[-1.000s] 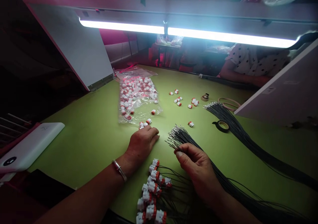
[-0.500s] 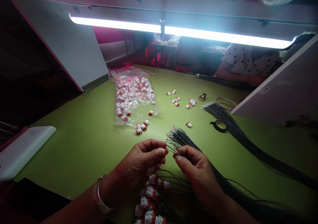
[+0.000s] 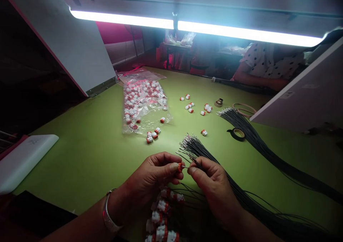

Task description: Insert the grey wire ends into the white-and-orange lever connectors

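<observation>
Between its thumb and fingers, my left hand [image 3: 158, 170] pinches a small orange and white connector [image 3: 180, 167], its orange face turned to the right. My right hand [image 3: 211, 181] pinches a thin dark wire just right of it, and the wire's metal tip [image 3: 185, 167] meets the connector's face. How deep the tip sits I cannot tell. Under and behind my right hand runs a bundle of black wires [image 3: 206, 152] with bare metal ends. Several connectors with wires attached [image 3: 162, 217] lie below my left hand.
A clear bag of connectors [image 3: 144, 99] lies on the green table [image 3: 93, 138], with loose connectors [image 3: 204, 132] around it. At the right are black tape [image 3: 237, 134] and another wire bundle [image 3: 257, 142]. A white box [image 3: 32, 159] is at left; a person [image 3: 257, 67] sits beyond.
The connector in my left hand has turned its orange face toward my right hand. A wire tip held by my right hand now touches it. The view has shifted slightly.
</observation>
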Demonstrator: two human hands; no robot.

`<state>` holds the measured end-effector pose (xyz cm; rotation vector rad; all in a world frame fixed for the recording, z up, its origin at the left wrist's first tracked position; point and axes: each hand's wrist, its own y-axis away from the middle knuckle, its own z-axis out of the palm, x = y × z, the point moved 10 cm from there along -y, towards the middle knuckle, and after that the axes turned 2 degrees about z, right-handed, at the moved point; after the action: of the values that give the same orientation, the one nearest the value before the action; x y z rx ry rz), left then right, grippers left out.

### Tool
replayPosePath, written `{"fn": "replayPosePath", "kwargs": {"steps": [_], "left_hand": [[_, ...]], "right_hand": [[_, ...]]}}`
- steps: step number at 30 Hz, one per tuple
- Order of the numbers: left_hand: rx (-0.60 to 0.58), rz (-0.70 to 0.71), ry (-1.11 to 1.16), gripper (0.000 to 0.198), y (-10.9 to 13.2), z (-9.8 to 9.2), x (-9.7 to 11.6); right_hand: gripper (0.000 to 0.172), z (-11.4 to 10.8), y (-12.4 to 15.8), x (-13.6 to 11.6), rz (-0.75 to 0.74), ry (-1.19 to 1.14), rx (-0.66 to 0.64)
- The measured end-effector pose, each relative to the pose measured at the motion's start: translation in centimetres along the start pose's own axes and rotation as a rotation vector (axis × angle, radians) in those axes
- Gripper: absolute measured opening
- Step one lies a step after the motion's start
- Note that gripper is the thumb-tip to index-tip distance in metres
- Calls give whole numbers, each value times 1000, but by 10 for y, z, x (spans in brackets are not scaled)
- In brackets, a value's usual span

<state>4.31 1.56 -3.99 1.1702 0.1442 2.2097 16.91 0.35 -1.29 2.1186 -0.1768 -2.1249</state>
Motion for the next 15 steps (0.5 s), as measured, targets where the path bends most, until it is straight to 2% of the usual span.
{"fn": "replayPosePath", "kwargs": {"steps": [10, 15], "left_hand": [[-12, 16, -32, 12, 1, 0, 0], [8, 106, -138, 13, 2, -4, 8]], "right_hand": [[19, -1, 3, -1, 22, 27, 4], [20, 1, 5, -1, 27, 44, -13]]}}
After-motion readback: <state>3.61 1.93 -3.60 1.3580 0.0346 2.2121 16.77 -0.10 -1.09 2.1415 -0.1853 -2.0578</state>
